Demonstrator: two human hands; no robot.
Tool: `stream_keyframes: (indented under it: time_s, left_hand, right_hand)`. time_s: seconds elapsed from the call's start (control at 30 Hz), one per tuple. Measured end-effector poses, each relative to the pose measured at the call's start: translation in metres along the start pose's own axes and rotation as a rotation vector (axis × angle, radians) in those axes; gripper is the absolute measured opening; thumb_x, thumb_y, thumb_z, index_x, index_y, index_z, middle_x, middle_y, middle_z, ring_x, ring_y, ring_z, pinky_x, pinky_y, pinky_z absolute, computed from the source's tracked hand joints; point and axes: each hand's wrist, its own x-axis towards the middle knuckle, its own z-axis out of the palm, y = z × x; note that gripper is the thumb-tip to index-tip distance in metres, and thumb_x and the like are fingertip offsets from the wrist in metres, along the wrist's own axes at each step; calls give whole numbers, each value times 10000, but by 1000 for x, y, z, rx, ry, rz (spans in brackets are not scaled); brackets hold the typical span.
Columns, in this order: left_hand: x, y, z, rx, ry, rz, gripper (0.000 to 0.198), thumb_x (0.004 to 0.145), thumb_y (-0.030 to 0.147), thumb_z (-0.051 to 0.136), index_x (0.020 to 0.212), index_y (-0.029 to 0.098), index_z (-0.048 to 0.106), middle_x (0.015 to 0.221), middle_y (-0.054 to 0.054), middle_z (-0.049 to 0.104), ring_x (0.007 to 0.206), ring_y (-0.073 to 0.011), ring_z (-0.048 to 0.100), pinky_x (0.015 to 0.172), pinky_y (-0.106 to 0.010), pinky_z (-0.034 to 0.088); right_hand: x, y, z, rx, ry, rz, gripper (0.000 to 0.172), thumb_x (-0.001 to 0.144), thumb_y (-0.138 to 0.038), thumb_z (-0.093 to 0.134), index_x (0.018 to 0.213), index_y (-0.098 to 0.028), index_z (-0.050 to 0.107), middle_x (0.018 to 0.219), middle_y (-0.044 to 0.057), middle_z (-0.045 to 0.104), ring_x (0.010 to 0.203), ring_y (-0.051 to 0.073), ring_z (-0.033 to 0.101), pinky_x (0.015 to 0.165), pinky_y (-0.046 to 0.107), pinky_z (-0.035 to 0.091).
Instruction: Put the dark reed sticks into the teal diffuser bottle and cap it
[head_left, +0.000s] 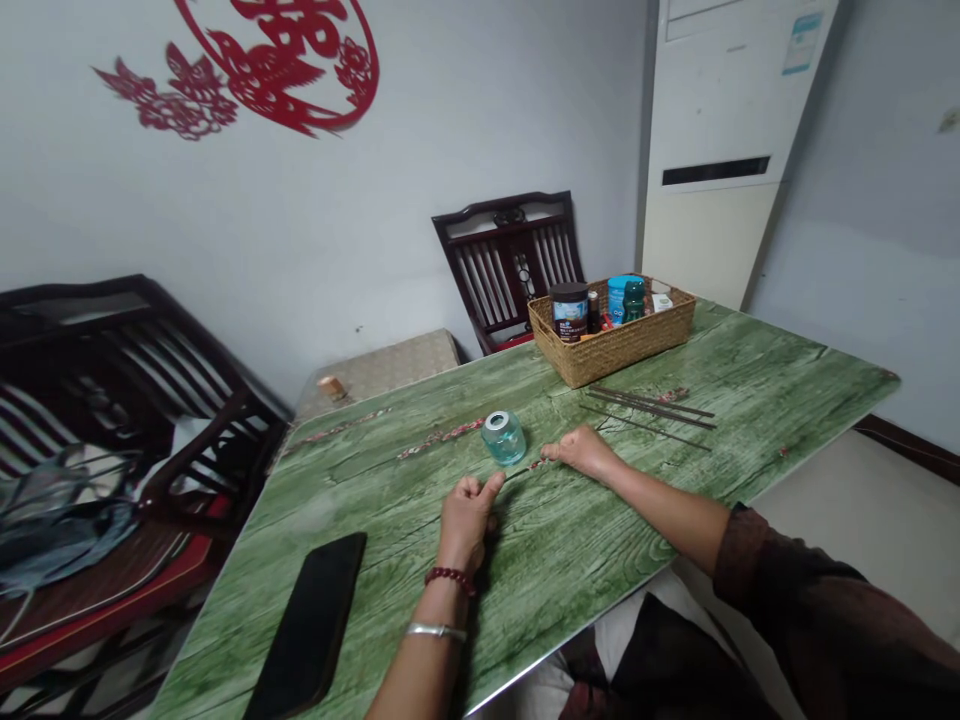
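Observation:
My left hand (466, 518) is closed, thumb against fingers, on one end of a thin dark stick (516, 475) just in front of the jar. My right hand (581, 453) is closed too, its fingers pinched to the right of the jar near the stick's other end; whether it grips the stick is too small to tell. Between and beyond my hands stands a small blue glass jar (504, 445) with a silver collar, upright and holding some liquid. Several thin dark sticks (652, 405) lie on the green table (390, 520) beyond my right hand.
A woven basket (615, 352) with jars and bottles stands at the table's back right. A black phone (311, 625) lies at the front left. Dark wooden chairs stand at the left (187, 400) and behind the table (517, 265).

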Motion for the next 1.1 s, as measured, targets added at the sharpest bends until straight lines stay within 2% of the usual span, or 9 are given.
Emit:
stream_keyframes:
  time_s: [0.17, 0.27, 0.33, 0.4, 0.47, 0.57, 0.77, 0.97, 1.1]
  left_hand:
    - [4, 1, -3, -6, -2, 17, 615, 519, 566, 851, 639, 233, 348, 526, 123, 308, 424, -49, 281, 356, -173, 274]
    - [18, 13, -10, -25, 49, 69, 568, 555, 603, 824, 756, 219, 456, 587, 102, 412, 466, -73, 401, 426, -195, 380]
    - [32, 23, -11, -51, 80, 159, 599, 593, 582, 821, 958, 220, 514, 765, 45, 572, 637, -107, 572, 595, -227, 501]
    - [45, 31, -8, -59, 51, 302, 682, 654, 550, 810, 1174, 236, 502, 1116, -65, 643, 989, -170, 655, 859, -306, 534]
    - [55, 33, 0, -34, -28, 425, 744, 723, 539, 777, 1329, 254, 455, 1403, -148, 531, 1277, -243, 558, 1044, -401, 462]
    - [61, 24, 13, 4, -147, 491, 757, 811, 557, 696, 1448, 277, 398, 1546, -162, 412, 1439, -287, 411, 1151, -461, 363]
    - [60, 7, 15, 103, -276, 497, 640, 920, 556, 547, 1481, 273, 424, 1516, -118, 484, 1432, -258, 427, 1200, -438, 299]
    - [63, 7, 11, 178, -266, 537, 612, 933, 514, 545, 1464, 225, 451, 1483, -131, 519, 1392, -267, 464, 1188, -455, 302]
    - [64, 7, 15, 244, -184, 537, 554, 905, 479, 594, 1386, 215, 520, 1372, -117, 600, 1281, -256, 557, 1125, -425, 379]
  right_hand:
    - [-2, -2, 0, -92, -9, 10, 629, 778, -564, 695, 382, -204, 365, 419, -57, 266, 483, 94, 314, 506, 256, 176]
    - [5, -5, 0, -46, 15, 34, 489, 759, -550, 718, 505, -186, 512, 493, -54, 446, 534, 99, 441, 529, 230, 281]
    - [14, -9, 3, 52, 61, 8, 351, 686, -484, 797, 770, -179, 645, 690, -28, 624, 658, 127, 570, 612, 231, 401]
    - [27, -13, 10, 146, 69, -57, 578, 587, -390, 873, 1075, -188, 638, 984, 37, 705, 876, 179, 657, 771, 291, 494]
    - [40, -15, 20, 210, 12, -139, 828, 518, -316, 907, 1260, -199, 557, 1233, 104, 660, 1110, 231, 642, 948, 373, 491]
    - [52, -14, 39, 234, -86, -231, 991, 498, -262, 913, 1379, -209, 463, 1394, 140, 575, 1270, 266, 569, 1071, 424, 429]
    - [53, -10, 51, 121, -93, -297, 818, 676, -238, 807, 1409, -218, 445, 1309, 101, 637, 1187, 261, 614, 1005, 400, 463]
    - [53, -11, 49, 80, -113, -280, 770, 716, -250, 782, 1405, -189, 443, 1302, 117, 637, 1184, 272, 609, 989, 402, 467]
    - [52, -9, 52, 65, -108, -285, 772, 717, -257, 784, 1402, -189, 436, 1304, 115, 633, 1182, 265, 606, 991, 393, 460]
